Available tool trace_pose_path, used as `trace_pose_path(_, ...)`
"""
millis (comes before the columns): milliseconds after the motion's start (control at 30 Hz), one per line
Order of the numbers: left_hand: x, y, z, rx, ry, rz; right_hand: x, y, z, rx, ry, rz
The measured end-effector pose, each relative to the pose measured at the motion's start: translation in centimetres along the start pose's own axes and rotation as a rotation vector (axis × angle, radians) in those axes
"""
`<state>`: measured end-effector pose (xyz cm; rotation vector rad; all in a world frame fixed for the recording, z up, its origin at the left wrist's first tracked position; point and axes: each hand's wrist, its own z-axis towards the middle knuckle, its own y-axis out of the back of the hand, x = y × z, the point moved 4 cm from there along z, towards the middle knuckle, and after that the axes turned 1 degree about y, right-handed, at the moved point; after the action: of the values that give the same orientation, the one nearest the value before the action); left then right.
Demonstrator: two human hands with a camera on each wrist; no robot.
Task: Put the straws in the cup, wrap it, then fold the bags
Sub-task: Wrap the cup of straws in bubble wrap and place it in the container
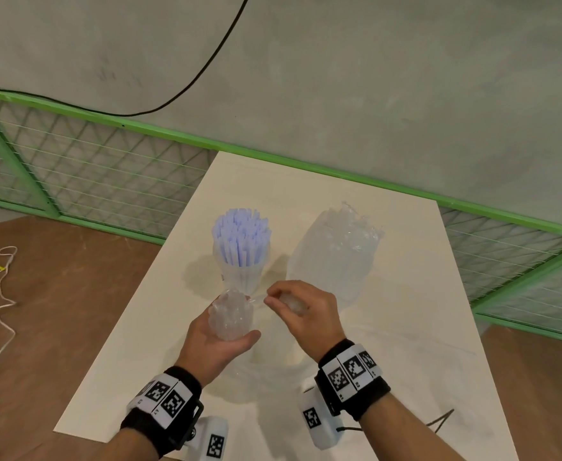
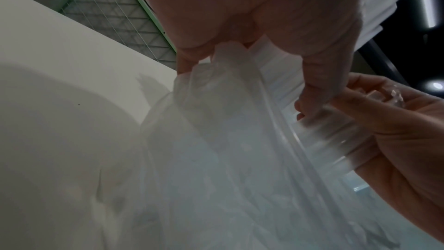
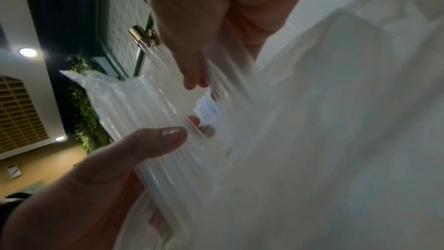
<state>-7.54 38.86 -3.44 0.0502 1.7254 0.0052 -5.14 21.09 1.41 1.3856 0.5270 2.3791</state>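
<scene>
Straws step is still in hand. The cup (image 1: 241,269) stands upright near the middle of the counter (image 1: 140,344), packed with pale blue straws (image 1: 241,234), but it isn't the last batch.

Your left hand (image 1: 216,344) is palm-up over the near half of the counter, fingers (image 2: 319,75) curled round a clear bag of straws (image 1: 230,314). The bag's gathered top points toward the cup, just short of it; I can't tell if they touch. The left wrist view shows the ridged straws inside the film, with loose plastic hanging below.

Your right hand (image 1: 301,311) is just beside that bag, thumb and fingertips pinching its film at the top corner. The right wrist view is blurred, but the pinch lands on plastic and not on the straws themselves. There looks to be something clear tucked in the palm too; can't tell what.

A second clear bag (image 1: 336,251) stands right of the cup, toward the far right of the counter, apart from both hands. It looks full of straws as well, untouched.

My read: you're opening the held bag. Next move calls for:
- pulling the film apart at the pinch while the left grip stays firm
- keeping the bundle together so nothing spills
- checking room in the cup, which already looks crowded

Wrapping and folding the bags not yet started.
</scene>
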Motion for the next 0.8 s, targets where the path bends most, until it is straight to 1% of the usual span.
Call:
trace_pose_path(100, 0.1, 0.1, 0.0, 0.000, 0.008, -0.010, 1.2, 2.3, 1.4, -0.116, -0.028, 0.022)
trace_pose_path(233, 0.4, 0.1, 0.1, 0.004, 0.009, -0.004, 4.1, 7.5, 4.5, -0.270, -0.091, 0.138)
trace_pose_path(367, 0.7, 0.2, 0.2, -0.004, 0.019, 0.011, 8.1, 14.1, 7.6, -0.480, 0.007, 0.226)
trace_pose_path(467, 0.5, 0.1, 0.1, 0.008, 0.026, 0.014, 9.0, 17.6, 8.8, -0.593, 0.039, 0.274)
trace_pose_path(567, 0.4, -0.1, 0.0, 0.018, 0.042, 0.006, 7.7, 18.4, 9.2, -0.608, -0.022, 0.244)
trace_pose_path(667, 0.4, -0.1, 0.0, 0.017, 0.055, 0.006, 6.1, 18.0, 9.3, -0.569, -0.057, 0.146)
trace_pose_path(733, 0.4, -0.1, 0.0, 0.012, 0.058, 0.003, 5.1, 17.3, 9.4, -0.492, -0.037, 0.072)
trace_pose_path(800, 0.3, -0.1, -0.1, 0.011, 0.060, 0.002, 4.4, 16.4, 9.5, -0.379, 0.028, -0.051)
